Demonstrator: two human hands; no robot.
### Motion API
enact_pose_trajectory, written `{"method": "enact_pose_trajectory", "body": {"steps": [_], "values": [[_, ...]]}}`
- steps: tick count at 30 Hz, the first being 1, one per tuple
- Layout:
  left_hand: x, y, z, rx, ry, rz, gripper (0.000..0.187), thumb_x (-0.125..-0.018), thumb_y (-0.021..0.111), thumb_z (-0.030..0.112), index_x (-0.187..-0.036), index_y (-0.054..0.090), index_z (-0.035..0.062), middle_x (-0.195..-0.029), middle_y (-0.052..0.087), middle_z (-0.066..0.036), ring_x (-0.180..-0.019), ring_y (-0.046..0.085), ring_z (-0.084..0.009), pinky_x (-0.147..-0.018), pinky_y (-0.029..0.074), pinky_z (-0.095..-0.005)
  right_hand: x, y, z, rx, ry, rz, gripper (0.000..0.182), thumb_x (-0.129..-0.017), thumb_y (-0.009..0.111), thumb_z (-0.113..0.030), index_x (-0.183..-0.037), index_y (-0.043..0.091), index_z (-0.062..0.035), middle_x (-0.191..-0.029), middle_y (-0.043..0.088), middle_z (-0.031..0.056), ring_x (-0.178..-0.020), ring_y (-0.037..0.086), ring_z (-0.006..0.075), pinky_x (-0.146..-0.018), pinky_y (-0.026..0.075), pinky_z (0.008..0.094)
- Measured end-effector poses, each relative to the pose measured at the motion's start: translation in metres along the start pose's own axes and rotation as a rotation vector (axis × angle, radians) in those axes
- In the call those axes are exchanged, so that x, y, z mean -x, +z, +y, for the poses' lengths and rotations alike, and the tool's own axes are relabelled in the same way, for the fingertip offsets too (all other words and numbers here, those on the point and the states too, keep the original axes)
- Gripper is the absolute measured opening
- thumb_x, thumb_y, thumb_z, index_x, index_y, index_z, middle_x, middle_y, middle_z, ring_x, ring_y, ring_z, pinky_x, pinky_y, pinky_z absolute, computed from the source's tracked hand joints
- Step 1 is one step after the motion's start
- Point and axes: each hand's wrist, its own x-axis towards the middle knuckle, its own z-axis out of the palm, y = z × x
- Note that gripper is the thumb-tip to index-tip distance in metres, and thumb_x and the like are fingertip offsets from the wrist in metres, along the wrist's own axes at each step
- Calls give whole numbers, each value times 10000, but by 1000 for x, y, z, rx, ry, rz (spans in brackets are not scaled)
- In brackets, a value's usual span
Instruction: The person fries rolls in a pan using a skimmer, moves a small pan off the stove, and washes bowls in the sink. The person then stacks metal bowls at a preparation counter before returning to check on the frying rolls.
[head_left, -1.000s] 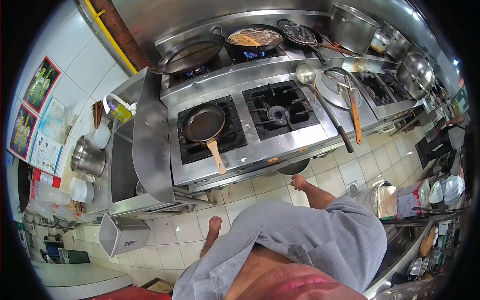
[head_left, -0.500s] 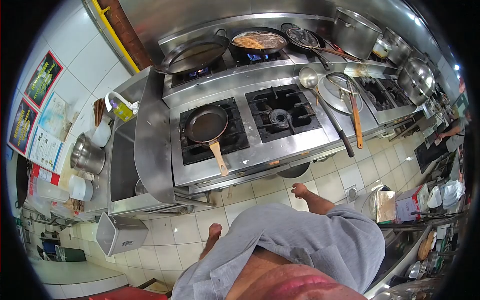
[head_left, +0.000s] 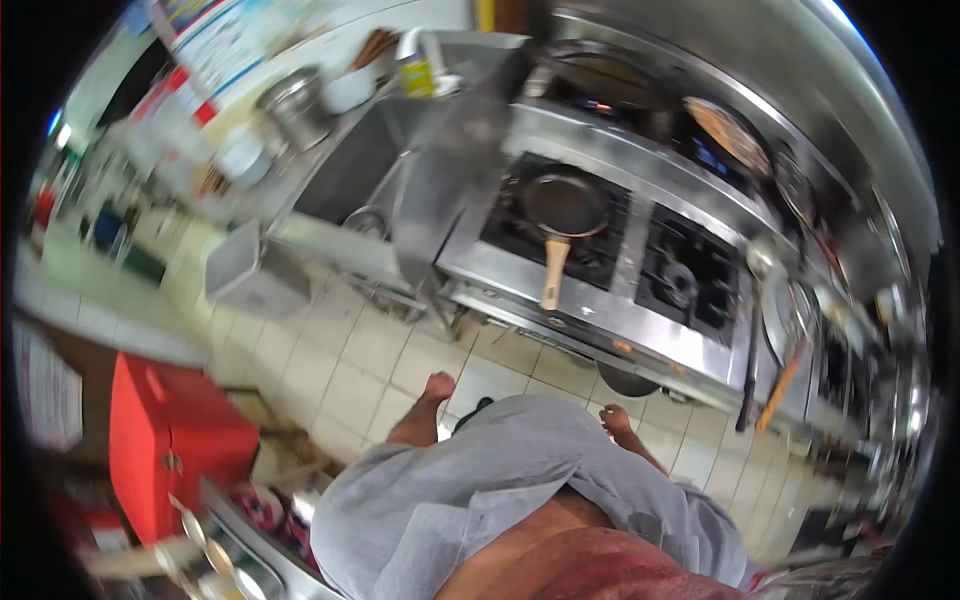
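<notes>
My left hand (head_left: 437, 388) hangs in front of my body over the tiled floor, loosely closed, with nothing visible in it. On the other side, my right hand (head_left: 615, 418) hangs low near the stove front, its fingers loosely bent and a little apart, holding nothing that I can see. Neither hand touches the stove (head_left: 610, 312). A frying pan (head_left: 564, 204) with a pale wooden handle rests on the front left burner. Behind it, a large dark pan (head_left: 600, 80) sits over a flame, and another pan holds brown food (head_left: 727, 133) in the back row.
A sink (head_left: 345, 190) adjoins the stove's left side, with a grey bin (head_left: 255, 275) below it. A red box (head_left: 175, 440) stands at my left. A ladle (head_left: 760, 262) and a wooden-handled strainer (head_left: 785, 380) lie to the right of the front burners.
My view has swung left, so the stove has shifted right and the red box shows more fully. Both hands still hang beside my body; the pans keep their places on the stove.
</notes>
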Motion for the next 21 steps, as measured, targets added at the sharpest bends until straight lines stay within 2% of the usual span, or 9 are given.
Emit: {"method": "enact_pose_trajectory", "body": {"steps": [3,6,9,12,13,16,17,20,21], "values": [[14,-2,6,201,-266,-10,125,-628,446,152,-565,539,96,-642,551,-115,-619,533,-276,-547,449,-387,16,-3,-30,184,-59,-68,393,-696,529,-147,-1055,445,-13,-729,546,118,-499,559,182,-359,436,269],[38,2,11,26,-214,53,119,-625,448,143,-589,549,91,-646,545,-128,-642,536,-282,-582,448,-389,8,-4,-41,268,-90,-117,379,-703,525,-151,-1050,448,-21,-743,537,103,-510,558,172,-364,436,260],[69,-19,36,443,-588,115,126,-615,454,150,-597,551,71,-639,546,-150,-646,543,-296,-572,455,-381,-12,-1,-45,269,-63,-166,364,-713,516,-154,-1047,451,-23,-753,539,95,-527,562,163,-377,441,255],[102,11,32,152,-445,91,122,-554,468,174,-541,529,69,-625,547,-154,-622,537,-306,-533,450,-375,-32,3,-45,245,-17,-215,366,-716,514,-157,-1051,451,-25,-757,544,98,-535,565,161,-385,446,255],[117,17,32,275,-444,236,117,-521,484,177,-518,520,66,-621,547,-145,-614,535,-312,-534,451,-372,-37,6,-48,251,-28,-232,370,-716,515,-160,-1055,451,-27,-758,547,101,-538,566,162,-388,449,257],[147,15,37,181,-553,43,132,-536,488,170,-555,549,55,-633,557,-140,-593,529,-304,-549,442,-377,-43,28,-57,280,-42,-247,370,-719,520,-180,-1050,457,-27,-768,555,113,-538,568,164,-393,453,259],[156,4,44,346,-769,-35,173,-617,443,140,-635,602,72,-755,589,-138,-699,567,-285,-611,466,-380,-42,37,-64,324,-55,-253,372,-720,519,-188,-1049,457,-25,-775,557,113,-537,568,166,-388,450,259],[182,13,33,635,-1079,-62,192,-629,434,148,-652,607,70,-762,588,-147,-715,563,-298,-637,464,-369,-26,71,-101,361,-116,-272,389,-725,523,-214,-1055,454,-20,-790,560,108,-547,566,165,-398,437,258],[188,15,27,639,-1072,-64,192,-629,434,148,-652,607,70,-762,588,-147,-715,563,-298,-637,464,-369,-22,88,-113,351,-183,-318,392,-724,524,-211,-1058,452,-18,-791,560,103,-559,565,160,-411,433,257]]}}
